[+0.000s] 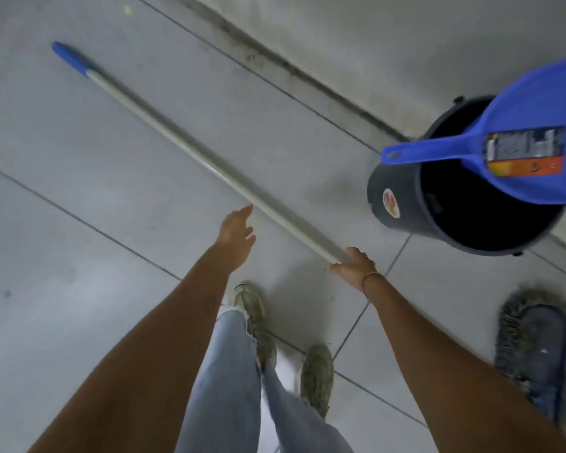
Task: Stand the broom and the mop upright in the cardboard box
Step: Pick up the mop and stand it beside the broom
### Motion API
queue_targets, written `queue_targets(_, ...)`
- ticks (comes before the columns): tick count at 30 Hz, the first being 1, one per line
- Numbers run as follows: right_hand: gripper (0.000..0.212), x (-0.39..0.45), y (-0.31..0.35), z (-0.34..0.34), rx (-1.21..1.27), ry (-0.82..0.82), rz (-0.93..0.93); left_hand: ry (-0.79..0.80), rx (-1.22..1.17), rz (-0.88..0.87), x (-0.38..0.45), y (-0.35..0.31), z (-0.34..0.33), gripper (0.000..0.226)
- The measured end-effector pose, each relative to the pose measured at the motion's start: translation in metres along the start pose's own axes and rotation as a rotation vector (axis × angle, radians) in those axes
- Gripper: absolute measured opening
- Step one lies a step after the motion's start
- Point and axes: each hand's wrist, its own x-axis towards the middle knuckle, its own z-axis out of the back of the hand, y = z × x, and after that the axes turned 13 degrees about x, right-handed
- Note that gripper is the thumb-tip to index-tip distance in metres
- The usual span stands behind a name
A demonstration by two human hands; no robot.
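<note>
Grey tiled floor with dark grout lines, meeting a stained wall base at the far side.
Nearest, the right hand is clamped on a pale pole with a blue grip end; the left hand hovers beside it, fingers spread. A fringed mop head lies right; the blue dustpan, its label unreadable, rests in a black bucket.

R hand round pole; L hand open beside.
</note>
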Motion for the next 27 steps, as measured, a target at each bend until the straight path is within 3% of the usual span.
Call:
queue_targets(4, 0.077, 0.094, -0.044, -0.021, -0.204, -0.028, -0.056, 0.003, 0.021, 0.033, 0.109, 0.026, -0.014, 0.059)
queue_targets(6, 0.070, 0.126, -0.076, -0.027, -0.184, -0.029, -0.073, 0.034, 0.033, 0.038, 0.142, 0.036, -0.024, 0.057)
queue_targets(9, 0.055, 0.152, -0.113, -0.030, -0.103, -0.022, -0.055, 0.032, 0.006, 0.020, 0.173, 0.043, -0.037, 0.049)
queue_targets(13, 0.043, 0.145, -0.112, -0.030, -0.072, -0.104, 0.001, -0.013, -0.055, -0.052, 0.167, 0.038, -0.038, 0.049)
queue_targets(17, 0.027, 0.088, -0.103, -0.027, -0.115, -0.269, 0.062, 0.000, -0.025, -0.170, 0.098, 0.024, -0.023, 0.048)
queue_targets(21, 0.027, -0.009, -0.097, -0.003, -0.045, -0.223, 0.106, 0.049, -0.088, -0.234, -0.029, 0.005, -0.009, 0.024)
queue_targets(27, 0.047, -0.135, -0.093, 0.068, -0.023, 0.028, 0.036, 0.468, -0.061, -0.480, -0.218, -0.041, -0.020, 0.036)
